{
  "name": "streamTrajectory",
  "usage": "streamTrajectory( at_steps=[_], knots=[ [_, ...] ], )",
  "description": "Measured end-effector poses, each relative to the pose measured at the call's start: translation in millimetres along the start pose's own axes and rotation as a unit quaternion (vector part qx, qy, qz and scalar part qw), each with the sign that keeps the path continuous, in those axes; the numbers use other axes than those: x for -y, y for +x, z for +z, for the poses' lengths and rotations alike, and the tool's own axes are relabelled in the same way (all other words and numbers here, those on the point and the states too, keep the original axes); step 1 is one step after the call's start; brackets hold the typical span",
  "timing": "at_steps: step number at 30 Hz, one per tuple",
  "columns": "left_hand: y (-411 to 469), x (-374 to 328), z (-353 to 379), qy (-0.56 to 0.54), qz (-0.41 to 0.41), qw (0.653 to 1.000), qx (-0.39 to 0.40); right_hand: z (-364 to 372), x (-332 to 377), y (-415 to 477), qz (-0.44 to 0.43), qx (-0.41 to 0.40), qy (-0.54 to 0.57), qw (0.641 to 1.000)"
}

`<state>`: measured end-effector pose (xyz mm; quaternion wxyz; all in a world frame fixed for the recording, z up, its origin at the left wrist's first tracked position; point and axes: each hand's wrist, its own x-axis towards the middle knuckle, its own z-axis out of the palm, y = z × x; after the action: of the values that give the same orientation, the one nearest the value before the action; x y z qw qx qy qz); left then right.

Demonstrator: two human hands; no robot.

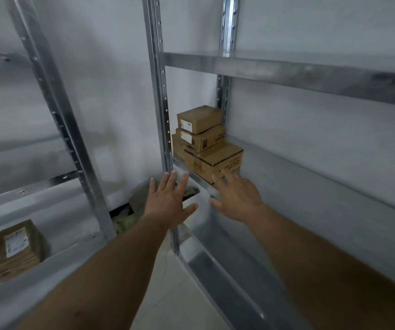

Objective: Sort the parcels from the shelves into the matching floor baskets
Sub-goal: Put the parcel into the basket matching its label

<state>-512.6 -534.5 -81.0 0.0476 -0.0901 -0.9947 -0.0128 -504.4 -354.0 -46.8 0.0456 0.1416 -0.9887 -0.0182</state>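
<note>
Three brown cardboard parcels are stacked at the left end of the right-hand metal shelf (310,177): a small top parcel (200,119), a middle parcel (202,139) and a large bottom parcel (215,159) with black tape. My left hand (170,198) is stretched out, fingers apart and empty, just in front of the shelf post below the stack. My right hand (237,196) is also spread and empty, its fingertips at the front face of the large bottom parcel. No basket is in view.
A second metal rack (56,110) stands at the left, with one labelled brown parcel (15,248) on a low shelf. Between the racks, near the floor, lie dark and pale bags (125,217). An upper shelf (310,75) hangs over the stack.
</note>
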Motion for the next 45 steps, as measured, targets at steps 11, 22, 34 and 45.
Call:
streamTrajectory(
  at_steps=[11, 22, 34, 45],
  knots=[
    [146.2, 95.6, -12.9, -0.039, 0.069, 0.997, -0.022, -5.5, 32.6, 145.0, 0.086, -0.041, 0.013, 0.995],
    [285.5, 88.7, -38.5, -0.177, 0.058, 0.98, -0.065, -10.1, -30.4, 251.1, 0.186, -0.087, 0.093, 0.974],
    [363.4, 97.8, -35.9, -0.338, 0.076, 0.937, 0.048, -3.6, -22.8, 317.6, 0.313, -0.079, 0.236, 0.917],
    [367.1, 98.3, -52.7, -0.454, 0.225, 0.853, 0.126, -23.7, 3.5, 289.3, 0.393, -0.186, 0.359, 0.825]
  ],
)
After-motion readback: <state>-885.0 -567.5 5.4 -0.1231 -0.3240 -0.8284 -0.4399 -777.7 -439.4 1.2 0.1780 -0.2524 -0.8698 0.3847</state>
